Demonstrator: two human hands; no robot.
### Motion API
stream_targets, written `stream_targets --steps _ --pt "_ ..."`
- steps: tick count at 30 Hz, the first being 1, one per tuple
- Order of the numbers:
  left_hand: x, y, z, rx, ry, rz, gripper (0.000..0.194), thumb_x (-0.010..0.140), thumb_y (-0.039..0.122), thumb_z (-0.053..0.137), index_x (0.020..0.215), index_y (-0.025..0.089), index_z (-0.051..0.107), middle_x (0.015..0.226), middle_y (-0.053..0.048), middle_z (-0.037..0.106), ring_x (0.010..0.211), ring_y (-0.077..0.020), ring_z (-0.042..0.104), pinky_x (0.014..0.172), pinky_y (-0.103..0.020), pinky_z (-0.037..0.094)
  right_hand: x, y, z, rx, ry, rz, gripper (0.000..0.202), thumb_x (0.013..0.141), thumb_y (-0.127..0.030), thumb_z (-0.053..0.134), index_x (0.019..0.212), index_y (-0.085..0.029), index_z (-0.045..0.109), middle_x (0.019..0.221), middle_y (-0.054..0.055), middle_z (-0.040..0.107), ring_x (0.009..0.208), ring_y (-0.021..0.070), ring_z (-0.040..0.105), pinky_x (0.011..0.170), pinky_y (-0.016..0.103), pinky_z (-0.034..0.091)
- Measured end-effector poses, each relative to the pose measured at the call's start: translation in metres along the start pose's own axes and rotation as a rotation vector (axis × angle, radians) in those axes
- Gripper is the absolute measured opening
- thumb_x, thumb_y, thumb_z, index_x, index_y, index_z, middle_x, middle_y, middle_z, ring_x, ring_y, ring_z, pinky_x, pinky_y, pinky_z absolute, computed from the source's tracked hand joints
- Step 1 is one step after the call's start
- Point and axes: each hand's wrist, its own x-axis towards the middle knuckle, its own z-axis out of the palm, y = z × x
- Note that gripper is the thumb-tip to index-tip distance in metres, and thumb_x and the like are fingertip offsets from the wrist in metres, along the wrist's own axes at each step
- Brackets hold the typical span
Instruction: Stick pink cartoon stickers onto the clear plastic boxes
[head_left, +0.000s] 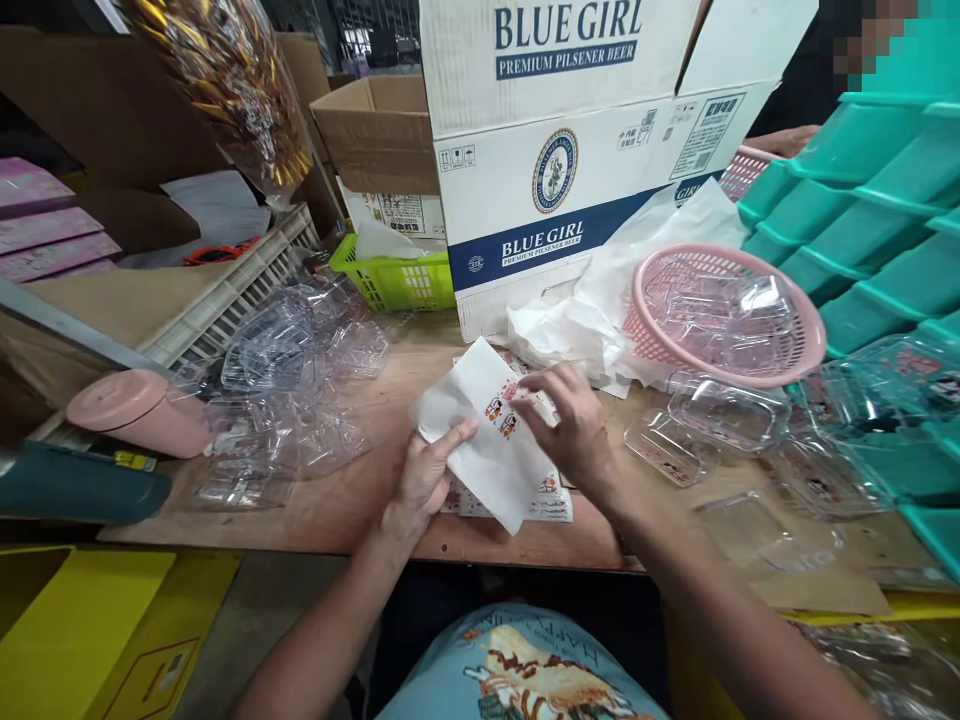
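A white sheet of backing paper [491, 465] with small red and black cartoon stickers [501, 418] is tilted above the table. My left hand [429, 465] grips its left edge, thumb on top and fingers beneath. Over the sheet's right part, my right hand [566, 420] is curled, with thumb and index finger close together at a small pink-red sticker [510, 391]. Whether that sticker is lifted off the paper is too small to tell. Under the sheet lies a stack of printed sticker sheets [555, 505], partly hidden.
Clear plastic containers lie in a pile at left [277, 350], and several clear lids [727, 410] lie at right. A pink basket [806, 345] holds more. Behind stand a Blue Girl carton [517, 180] and green basket [397, 285]. Teal trays [862, 230] rise at right, near another person's hand [787, 140].
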Motion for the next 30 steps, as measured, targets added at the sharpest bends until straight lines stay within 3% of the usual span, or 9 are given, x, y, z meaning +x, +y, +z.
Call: stream_targets --steps 4,10,13,18,20,23,25,28,30 --pt "0.004 -0.004 0.003 0.008 -0.006 0.028 0.042 0.063 0.023 0.088 0.101 0.015 0.073 0.098 -0.005 0.078 0.086 -0.0193 0.072 0.082 -0.029 0.055 -0.012 -0.011 0.014 0.045 -0.068 -0.138 0.009 0.089 -0.029 0.070 0.091 -0.020 0.074 0.088 0.008 0.071 0.084 0.0227 0.062 0.080 0.040 0.051" --pt "0.005 -0.004 0.002 0.030 -0.063 -0.003 0.040 0.063 0.023 0.088 0.099 0.016 0.073 0.099 -0.005 0.078 0.085 -0.0196 0.072 0.083 -0.031 0.056 -0.016 -0.002 0.024 0.480 -0.060 0.284 0.019 0.078 -0.038 0.078 0.071 -0.021 0.077 0.073 0.005 0.072 0.069 0.0196 0.064 0.064 0.033 0.050" --pt "0.004 -0.004 0.003 0.031 -0.063 0.005 0.046 0.062 0.023 0.089 0.104 0.016 0.072 0.102 -0.006 0.077 0.089 -0.0202 0.072 0.086 -0.032 0.056 -0.011 0.008 0.016 0.531 -0.033 0.390 0.025 0.082 -0.041 0.072 0.070 -0.018 0.075 0.066 0.004 0.071 0.057 0.0160 0.062 0.054 0.029 0.048" --pt "0.021 -0.007 -0.003 0.175 -0.023 0.085 0.048 0.067 0.033 0.085 0.107 0.014 0.069 0.110 -0.011 0.074 0.097 -0.0263 0.071 0.089 -0.040 0.056 0.000 0.021 -0.015 0.538 0.153 0.466 0.023 0.081 -0.039 0.073 0.073 -0.018 0.070 0.069 0.002 0.069 0.062 0.0145 0.062 0.060 0.028 0.050" --pt "0.032 -0.006 -0.007 0.321 0.076 0.173 0.052 0.064 0.037 0.086 0.105 0.013 0.068 0.111 -0.014 0.072 0.103 -0.0305 0.069 0.092 -0.044 0.055 0.003 0.020 -0.028 0.458 0.290 0.418 0.020 0.083 -0.037 0.072 0.075 -0.020 0.069 0.070 0.001 0.066 0.064 0.0140 0.059 0.062 0.028 0.049" --pt "0.038 0.002 -0.004 0.575 0.234 0.486 0.068 0.058 0.037 0.090 0.118 0.016 0.065 0.128 -0.015 0.061 0.127 -0.0333 0.054 0.108 -0.045 0.044 0.005 0.012 -0.041 0.165 0.392 0.199 0.015 0.087 -0.030 0.069 0.076 -0.022 0.067 0.071 0.001 0.063 0.068 0.0159 0.057 0.067 0.032 0.049" --pt "0.035 0.008 0.006 0.678 0.139 0.605 0.057 0.069 0.042 0.084 0.118 0.018 0.068 0.130 -0.014 0.059 0.132 -0.0310 0.050 0.113 -0.042 0.040 0.003 0.008 -0.042 -0.030 0.330 0.000 0.009 0.089 -0.025 0.067 0.080 -0.023 0.068 0.077 0.003 0.066 0.075 0.0186 0.058 0.077 0.038 0.051" --pt "0.029 0.010 0.026 0.473 -0.244 0.287 0.038 0.085 0.051 0.066 0.093 0.016 0.077 0.106 -0.013 0.070 0.115 -0.0290 0.062 0.104 -0.044 0.048 -0.005 0.006 -0.036 -0.167 0.122 -0.258 0.014 0.091 -0.019 0.063 0.095 -0.027 0.073 0.086 0.004 0.070 0.087 0.0220 0.062 0.098 0.051 0.047" --pt "0.027 0.005 0.036 0.203 -0.309 0.078 0.033 0.081 0.048 0.072 0.084 0.015 0.077 0.097 -0.011 0.073 0.108 -0.0270 0.066 0.101 -0.044 0.051 -0.011 0.008 -0.030 -0.130 -0.001 -0.306 0.021 0.091 -0.019 0.062 0.105 -0.030 0.074 0.091 0.004 0.071 0.093 0.0232 0.063 0.105 0.056 0.043"
